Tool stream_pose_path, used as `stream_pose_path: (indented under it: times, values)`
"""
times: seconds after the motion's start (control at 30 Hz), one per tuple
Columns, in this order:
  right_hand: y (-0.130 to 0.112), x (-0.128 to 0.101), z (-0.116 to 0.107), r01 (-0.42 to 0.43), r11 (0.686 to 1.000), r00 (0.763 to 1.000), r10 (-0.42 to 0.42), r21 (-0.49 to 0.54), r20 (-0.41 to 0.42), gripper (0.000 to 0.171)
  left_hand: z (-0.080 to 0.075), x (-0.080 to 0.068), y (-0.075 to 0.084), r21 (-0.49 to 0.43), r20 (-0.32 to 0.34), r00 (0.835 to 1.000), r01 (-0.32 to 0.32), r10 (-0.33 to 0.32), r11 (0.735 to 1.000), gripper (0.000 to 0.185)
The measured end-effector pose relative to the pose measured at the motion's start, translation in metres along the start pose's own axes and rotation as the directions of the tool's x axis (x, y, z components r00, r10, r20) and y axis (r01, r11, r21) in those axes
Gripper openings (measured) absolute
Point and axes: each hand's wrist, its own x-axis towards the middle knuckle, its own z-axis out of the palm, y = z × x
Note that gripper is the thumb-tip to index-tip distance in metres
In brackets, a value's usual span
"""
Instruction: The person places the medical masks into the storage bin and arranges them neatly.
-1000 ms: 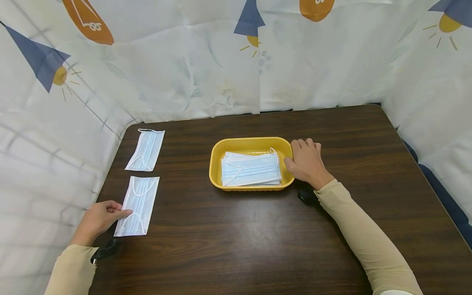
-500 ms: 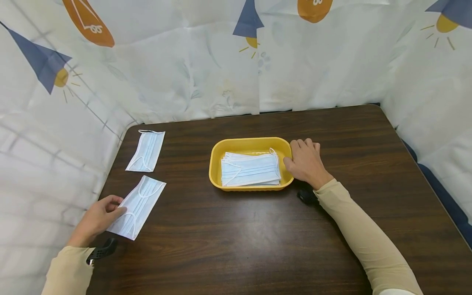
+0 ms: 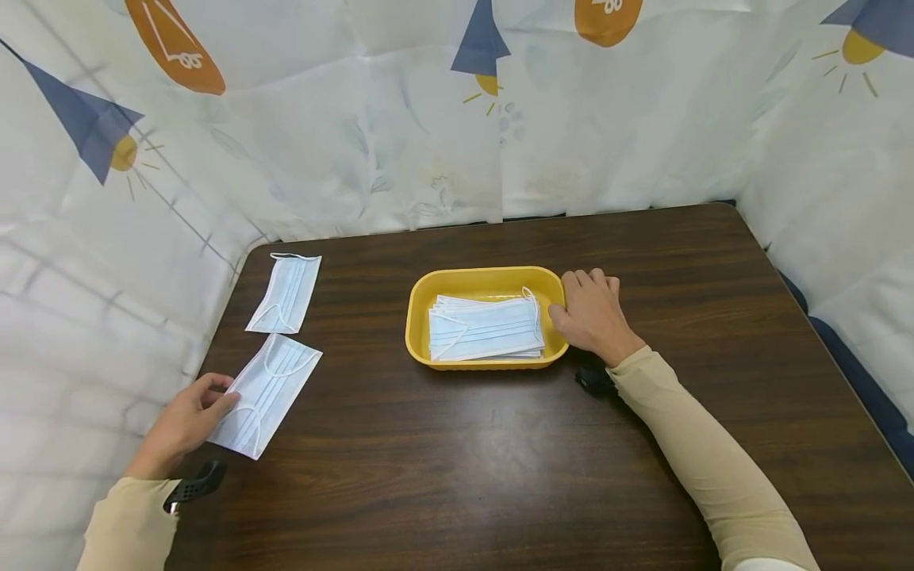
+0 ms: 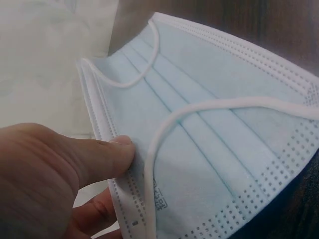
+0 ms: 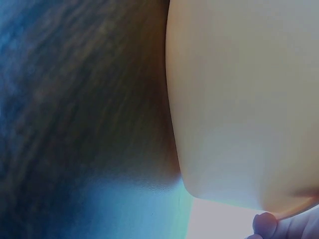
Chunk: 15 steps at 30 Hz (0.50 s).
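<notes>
My left hand (image 3: 187,420) pinches the near edge of a light-blue face mask (image 3: 266,394) at the table's left side; the mask sits skewed, its far end swung right. The left wrist view shows my thumb (image 4: 94,157) on top of the mask (image 4: 209,134) and a finger under its edge. A second mask (image 3: 284,292) lies flat just beyond it. My right hand (image 3: 591,316) grips the right rim of a yellow tray (image 3: 485,278) that holds a stack of masks (image 3: 485,329). In the right wrist view the tray wall (image 5: 239,99) fills the frame.
The dark wooden table (image 3: 500,444) is fenced by white patterned cloth (image 3: 357,135) at the back, left and right. A black wrist mount (image 3: 193,484) sits at my left sleeve, another (image 3: 593,381) under my right wrist.
My left hand has lifted and turned the near mask, so it now lies skewed instead of straight. The right hand and the tray have stayed put.
</notes>
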Motion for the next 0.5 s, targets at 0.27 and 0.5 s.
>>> stream_pose_path:
  times: [0.27, 0.5]
  values:
    - [0.0, -0.0001, 0.0001, 0.004, 1.0, 1.0, -0.004, -0.004, -0.005, 0.026, -0.0006, -0.0007, 0.0004, -0.038, 0.02, 1.0, 0.019, -0.018, 0.999, 0.044]
    - [-0.0004, -0.0005, -0.0006, -0.001, 1.0, 1.0, 0.001, -0.001, 0.003, 0.026, 0.0009, -0.0024, 0.0011, -0.109, 0.039, 0.999, 0.028, -0.024, 0.994, 0.049]
